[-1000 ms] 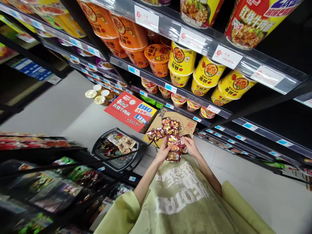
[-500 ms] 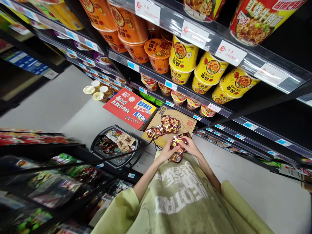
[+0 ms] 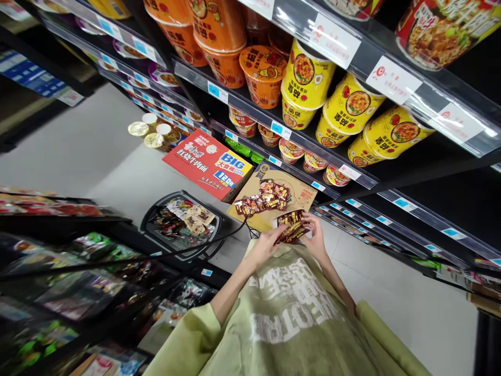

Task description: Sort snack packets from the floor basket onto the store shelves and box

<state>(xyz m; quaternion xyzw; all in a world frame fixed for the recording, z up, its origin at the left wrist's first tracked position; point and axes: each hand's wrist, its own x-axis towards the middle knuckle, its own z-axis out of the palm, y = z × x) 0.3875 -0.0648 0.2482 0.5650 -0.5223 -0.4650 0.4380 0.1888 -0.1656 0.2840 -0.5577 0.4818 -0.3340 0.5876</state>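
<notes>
A dark red-brown snack packet (image 3: 293, 233) is held between both hands just in front of my shirt, tilted so that its face is foreshortened. My left hand (image 3: 265, 248) is closed on its left end. At the right end my right hand (image 3: 314, 236) has its fingers curled onto the packet's upper edge. Directly beyond it lies another brown packet or open pack (image 3: 287, 218), partly covered by the held one. Several similar small packets (image 3: 270, 197) lie in a loose pile on the tan cardboard box (image 3: 301, 183).
Left of the tan box is a red noodle carton (image 3: 203, 164). A dark basket (image 3: 145, 222) with assorted packets stands on the floor. Several noodle cups (image 3: 151, 130) stand farther off. Shelves (image 3: 250, 109) with orange and yellow noodle tubs rise ahead; a black strap (image 3: 176, 250) crosses the view.
The packet has tipped from facing me to nearly edge-on. My right hand has shifted right, to the packet's edge. The camera view has moved slightly.
</notes>
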